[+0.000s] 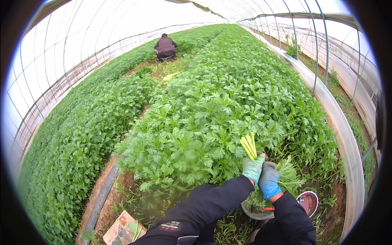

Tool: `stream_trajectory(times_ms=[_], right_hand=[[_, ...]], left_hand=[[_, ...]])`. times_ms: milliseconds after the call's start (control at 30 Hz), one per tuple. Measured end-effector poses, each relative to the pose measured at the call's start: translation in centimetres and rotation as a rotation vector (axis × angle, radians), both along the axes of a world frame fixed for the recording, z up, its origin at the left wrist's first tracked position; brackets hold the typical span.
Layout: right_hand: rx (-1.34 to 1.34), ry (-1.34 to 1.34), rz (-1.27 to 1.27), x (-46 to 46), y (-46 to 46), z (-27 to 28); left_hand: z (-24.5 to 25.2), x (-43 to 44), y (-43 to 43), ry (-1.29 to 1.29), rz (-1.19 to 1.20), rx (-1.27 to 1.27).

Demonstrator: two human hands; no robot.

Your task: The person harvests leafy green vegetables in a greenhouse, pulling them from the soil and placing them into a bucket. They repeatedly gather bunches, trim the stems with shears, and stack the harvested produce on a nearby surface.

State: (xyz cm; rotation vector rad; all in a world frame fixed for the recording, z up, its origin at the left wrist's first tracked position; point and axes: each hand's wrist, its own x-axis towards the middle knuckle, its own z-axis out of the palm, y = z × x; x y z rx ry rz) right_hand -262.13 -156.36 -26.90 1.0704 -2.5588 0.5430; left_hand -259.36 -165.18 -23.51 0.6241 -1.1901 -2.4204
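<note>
My left hand (253, 169), in a pale green-and-white glove, grips a bunch of leafy greens. The cut pale stalks (248, 147) point up and away from me. My right hand (269, 180), in a blue glove, is closed against the left and around the same bunch; its fingertips are hidden. Feathery leaves (289, 173) spread out to the right of the right hand. Below the hands is a dark round basin (256, 216) with greens inside and a red thing (269, 209) at its edge, partly covered by my right sleeve.
Dense leafy crop (211, 122) fills the bed ahead. At right, a white bucket (313, 196) holds a phone (304, 202), beside the plastic-film wall (346, 147). A worn cardboard box (122, 228) and a dark hose (101, 199) lie at left. Another person (165, 47) crouches farther up.
</note>
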Motion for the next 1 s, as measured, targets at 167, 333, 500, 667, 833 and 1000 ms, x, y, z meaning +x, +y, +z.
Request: stream_trajectory(times_ms=[167,333,500,667,833,1000], right_hand=[[0.256,0.232,0.171,0.8,2.1,5.2],[-0.742,0.014,0.206,-0.6,6.0,11.8],[-0.224,0.099,0.400,-0.7,7.6,12.6],[-1.044,-0.502,0.485,-0.7,8.5,12.7],[-0.442,-0.398,0.117,0.9,8.2,10.5],[-0.233,-0.214,0.077,1.1,6.8,7.6]], left_hand=[[0.9,-0.3,-2.6,0.092,-0.011,-0.081],[1.8,1.0,-2.4,0.070,-0.417,-0.049],[0.9,1.4,0.8,0.209,-0.674,-0.364],[1.4,1.6,0.0,0.205,-0.857,-0.307],[-0.1,0.7,0.4,0.097,-0.612,-0.316],[-1.4,-0.5,1.7,0.041,-0.521,-0.162]])
